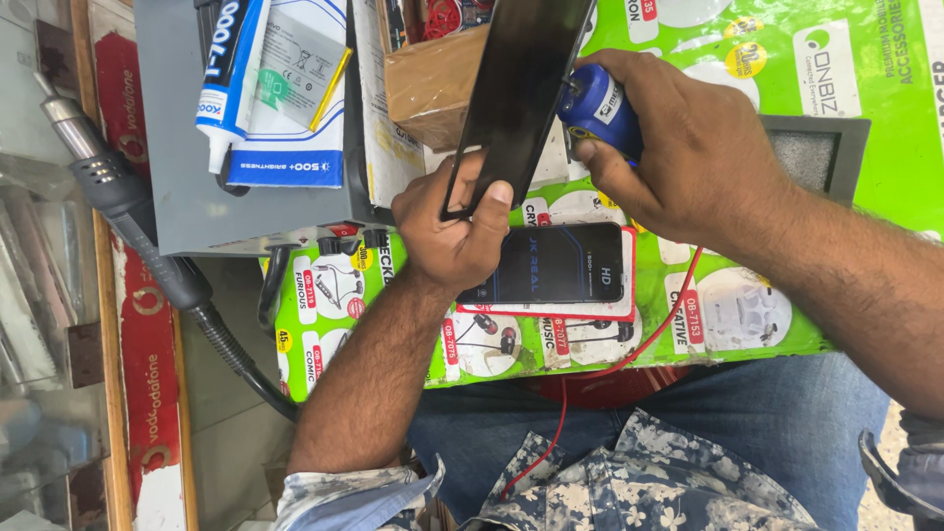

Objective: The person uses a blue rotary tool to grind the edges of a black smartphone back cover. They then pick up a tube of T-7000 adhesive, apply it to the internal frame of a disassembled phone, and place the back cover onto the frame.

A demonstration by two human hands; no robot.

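My left hand (450, 224) grips the lower corner of a black phone panel (516, 93), which is tilted up on edge above the work surface. My right hand (678, 147) is closed around a blue-handled screwdriver (593, 101) whose tip touches the panel's right edge. Just below the hands lies a flat dark packet with a red border (565, 264) on a green printed sheet (767, 295).
A grey box (192, 197) at the left carries a white glue tube (224, 79) and a white packet (295, 147). A hot-air gun (103, 177) with a black hose lies at the far left. A cardboard box (433, 84) stands behind the panel. A red wire (629, 359) runs down over my jeans.
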